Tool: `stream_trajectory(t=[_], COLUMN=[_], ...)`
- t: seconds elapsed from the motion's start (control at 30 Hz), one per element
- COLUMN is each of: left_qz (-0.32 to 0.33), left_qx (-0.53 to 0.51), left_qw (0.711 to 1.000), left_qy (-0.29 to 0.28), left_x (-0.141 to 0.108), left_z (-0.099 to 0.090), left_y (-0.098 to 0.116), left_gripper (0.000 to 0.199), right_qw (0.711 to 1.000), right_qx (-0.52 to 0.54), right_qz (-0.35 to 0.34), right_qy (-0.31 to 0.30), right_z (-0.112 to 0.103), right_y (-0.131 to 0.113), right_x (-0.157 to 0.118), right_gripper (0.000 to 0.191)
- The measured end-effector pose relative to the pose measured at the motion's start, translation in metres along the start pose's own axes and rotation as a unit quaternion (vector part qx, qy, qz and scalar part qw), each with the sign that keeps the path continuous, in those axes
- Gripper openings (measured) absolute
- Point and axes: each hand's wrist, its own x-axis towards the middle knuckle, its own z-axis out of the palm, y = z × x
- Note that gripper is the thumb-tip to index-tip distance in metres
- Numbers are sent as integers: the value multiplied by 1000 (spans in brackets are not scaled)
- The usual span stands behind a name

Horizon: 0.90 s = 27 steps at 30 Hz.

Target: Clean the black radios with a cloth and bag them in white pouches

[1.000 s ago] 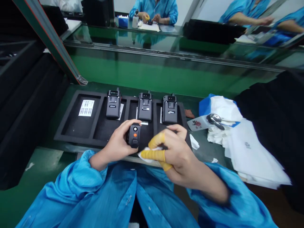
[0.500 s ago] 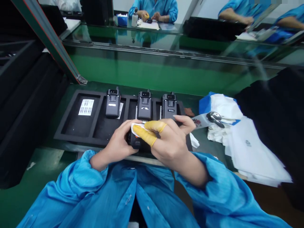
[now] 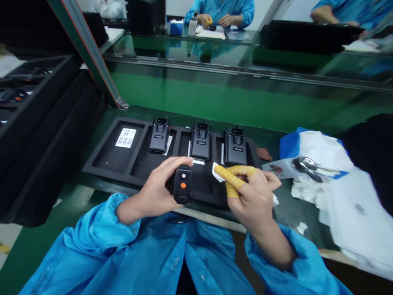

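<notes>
My left hand (image 3: 158, 186) is closed round a black two-way radio (image 3: 182, 193), whose narrow end with a grey button and an orange button faces me. To its right, my right hand (image 3: 253, 192) wears yellow finger cots and pinches a small white wipe (image 3: 217, 172), apart from the radio. Beyond both hands, a black foam tray (image 3: 101, 167) has several compartments. Three more radios lie in it: one at the left (image 3: 159, 135), one in the middle (image 3: 201, 141) and one at the right (image 3: 236, 146). The leftmost compartment holds a barcode label sheet (image 3: 126, 137).
Right of the tray are a blue box of white wipes (image 3: 288, 145), a metal spoon-like tool (image 3: 307, 164) and white bags (image 3: 359, 209). Stacked black trays (image 3: 46, 151) stand at the left. Behind a green ledge (image 3: 215, 98), a co-worker (image 3: 219, 14) sits at another bench.
My right hand has moved right, taking the wipe off the radio. The radio's buttoned end now shows uncovered in my left hand. The whole view has shifted slightly.
</notes>
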Motion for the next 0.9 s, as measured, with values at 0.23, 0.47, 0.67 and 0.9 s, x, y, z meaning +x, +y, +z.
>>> stream_trajectory(t=[0.23, 0.47, 0.67, 0.9], left_qz=[-217, -354, -305, -257], left_qx=[242, 537, 580, 513], left_qw=[939, 766, 755, 815], left_qy=[115, -6, -28, -88], left_x=[51, 95, 86, 99], left_z=[-82, -117, -95, -33], left_y=[-8, -55, -54, -37], left_gripper=[99, 74, 65, 93], right_qw=[998, 998, 995, 994], right_qx=[42, 50, 66, 47], right_qz=[33, 38, 72, 88], right_qy=[20, 12, 23, 40], right_z=[19, 20, 25, 8], right_y=[11, 8, 8, 6], right_x=[-28, -32, -35, -27], right_gripper=[20, 25, 33, 46])
